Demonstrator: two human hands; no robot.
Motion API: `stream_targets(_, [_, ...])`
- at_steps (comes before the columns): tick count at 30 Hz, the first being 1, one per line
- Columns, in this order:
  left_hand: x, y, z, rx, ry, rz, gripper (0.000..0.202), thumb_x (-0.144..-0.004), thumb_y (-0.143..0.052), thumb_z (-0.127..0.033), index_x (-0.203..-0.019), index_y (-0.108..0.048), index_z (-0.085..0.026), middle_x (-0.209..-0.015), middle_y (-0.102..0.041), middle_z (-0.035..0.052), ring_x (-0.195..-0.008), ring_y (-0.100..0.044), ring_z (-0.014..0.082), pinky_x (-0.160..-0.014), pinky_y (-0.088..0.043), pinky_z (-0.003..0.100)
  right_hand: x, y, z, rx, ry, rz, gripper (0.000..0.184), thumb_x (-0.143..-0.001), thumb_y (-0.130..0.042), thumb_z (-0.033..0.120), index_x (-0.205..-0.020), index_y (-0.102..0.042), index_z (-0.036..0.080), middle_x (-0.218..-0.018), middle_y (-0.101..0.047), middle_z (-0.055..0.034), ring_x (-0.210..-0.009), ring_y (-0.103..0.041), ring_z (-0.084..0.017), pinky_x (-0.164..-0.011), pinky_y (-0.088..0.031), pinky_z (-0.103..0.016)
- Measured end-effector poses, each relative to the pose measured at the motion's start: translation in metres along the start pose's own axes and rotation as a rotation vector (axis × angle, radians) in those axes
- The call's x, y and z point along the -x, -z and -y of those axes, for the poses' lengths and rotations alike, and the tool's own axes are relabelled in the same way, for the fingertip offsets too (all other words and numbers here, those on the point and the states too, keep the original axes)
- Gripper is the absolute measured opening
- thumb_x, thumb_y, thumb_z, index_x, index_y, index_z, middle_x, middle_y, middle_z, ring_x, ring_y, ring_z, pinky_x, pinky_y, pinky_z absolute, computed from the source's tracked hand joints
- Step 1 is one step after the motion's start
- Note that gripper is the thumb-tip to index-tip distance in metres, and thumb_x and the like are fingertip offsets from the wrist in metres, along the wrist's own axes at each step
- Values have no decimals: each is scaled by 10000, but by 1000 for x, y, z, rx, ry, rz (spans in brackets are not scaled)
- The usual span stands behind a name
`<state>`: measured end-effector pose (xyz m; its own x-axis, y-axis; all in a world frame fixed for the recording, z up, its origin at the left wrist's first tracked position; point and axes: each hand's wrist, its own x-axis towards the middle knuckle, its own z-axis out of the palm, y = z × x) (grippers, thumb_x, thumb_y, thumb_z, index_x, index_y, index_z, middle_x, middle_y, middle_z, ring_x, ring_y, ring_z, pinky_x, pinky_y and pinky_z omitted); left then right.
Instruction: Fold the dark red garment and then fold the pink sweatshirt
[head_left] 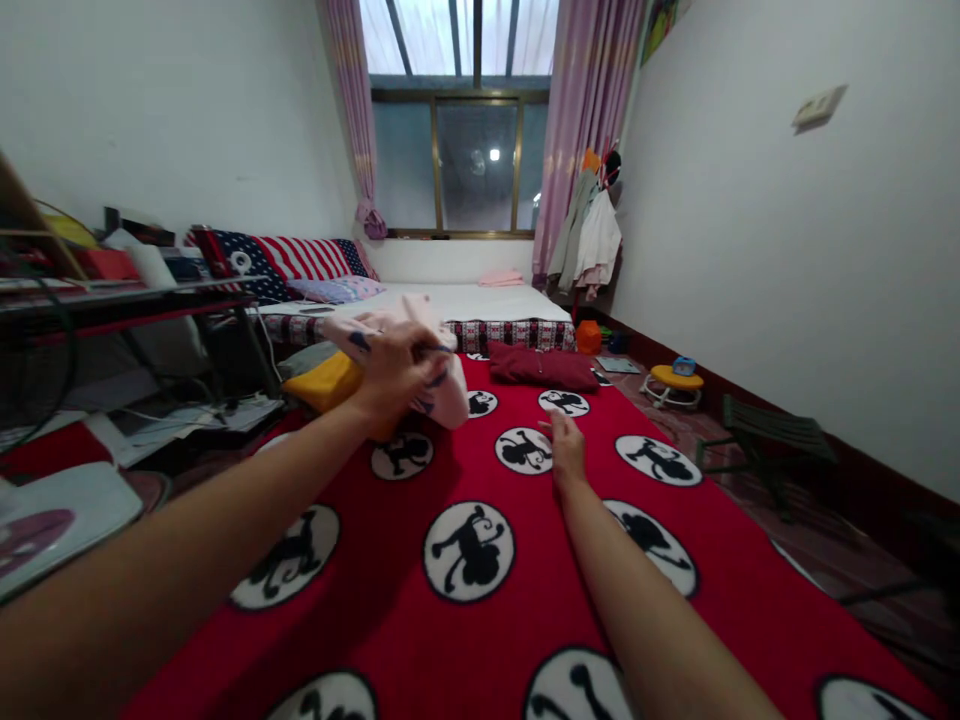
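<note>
Gripping a pink cloth [420,365] over the red blanket's [480,620] left edge, the left hand [394,375] is closed; the right hand [566,450] is spread flat, empty.

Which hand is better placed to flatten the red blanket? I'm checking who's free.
Probably the right hand: it lies open on the red blanket, holding nothing. The left hand is lifted, gripping a pink cloth.

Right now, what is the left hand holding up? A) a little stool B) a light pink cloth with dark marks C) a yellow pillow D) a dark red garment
B: the left hand grips a light pink cloth with dark marks, lifted above the red blanket, while the right hand rests open on the blanket.
</note>
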<state>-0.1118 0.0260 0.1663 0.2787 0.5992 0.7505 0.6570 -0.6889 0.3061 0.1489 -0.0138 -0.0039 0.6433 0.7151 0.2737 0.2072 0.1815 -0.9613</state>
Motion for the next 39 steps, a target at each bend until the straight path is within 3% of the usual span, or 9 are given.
stream_targets(5, [125, 8, -67, 296, -238, 933, 82, -701, -738, -210, -754, -737, -271, -713, -688, -7, -698, -622, 173, -646, -435, 248, -8, 22, 2, -539, -174, -194, 691, -809, -226, 766, -987, -553, 184, -1036, -679, -115, -922, -696, -201, -758, -533, -309])
stream_targets(7, [154, 19, -83, 361, -263, 1055, 114, -694, -768, -256, -789, -751, -316, -703, -694, -19, -684, -629, 173, -642, -438, 248, -7, 26, 4, -546, -191, -163, 698, -805, -205, 783, -933, -555, 193, -947, -695, -107, -907, -701, -208, -757, -542, -318])
stream_targets(9, [159, 27, -91, 411, -266, 967, 120, -776, -712, -328, -890, -748, -322, -787, -715, -14, -724, -643, 168, -676, -457, 245, -4, 26, 7, -522, -198, -104, 682, -807, -253, 782, -906, -576, 190, -885, -708, -98, -847, -709, -209, -730, -546, -313])
stream_targets(11, [146, 23, -86, 395, -221, 691, 210, -872, -595, -367, -1027, -715, -294, -971, -720, 12, -870, -654, 176, -797, -474, 253, -1, 23, 10, -511, -199, -31, 659, -816, -316, 761, -886, -611, 176, -841, -718, -93, -765, -709, -197, -689, -545, -296])
stream_targets(15, [119, -24, -43, 57, 46, 210, 426, -895, -537, -412, -1283, -572, -239, -1360, -550, 100, -1299, -454, 275, -1119, -300, 432, 3, 19, 12, -494, -178, 54, 638, -827, -381, 738, -825, -650, 159, -780, -728, -91, -642, -681, -169, -612, -531, -269])
stream_targets(21, [137, -88, 3, -166, 148, 409, 598, -891, -491, -538, -1375, -496, -187, -1514, -359, 176, -1421, -266, 363, -1147, -183, 541, 1, 14, 10, -433, -192, 88, 601, -694, -576, 733, -782, -667, 146, -732, -714, -64, -596, -638, -152, -562, -495, -257])
stream_targets(30, [137, -83, 3, -25, 162, 286, 514, -909, -477, -505, -1307, -555, -187, -1468, -422, 156, -1387, -332, 329, -1151, -227, 501, -11, 10, 28, -114, 41, 122, 462, -508, -814, 468, -809, -676, 145, -798, -708, -52, -765, -640, -188, -765, -509, -352])
stream_targets(35, [125, -75, 35, 121, 561, -142, 534, -829, -612, -377, -1294, -517, -132, -1357, -507, 191, -1280, -466, 301, -1082, -362, 456, -4, 7, 70, -33, 196, 267, 333, -595, -778, 330, -861, -699, 145, -830, -707, -58, -786, -640, -186, -816, -512, -388])
stream_targets(39, [120, -67, 52, 385, 694, -67, 466, -717, -684, -295, -1143, -627, -114, -1047, -695, 128, -968, -650, 267, -869, -510, 390, 17, -7, 95, 70, 277, 381, 351, -644, -736, 269, -968, -704, 136, -906, -710, -72, -774, -642, -174, -759, -532, -348])
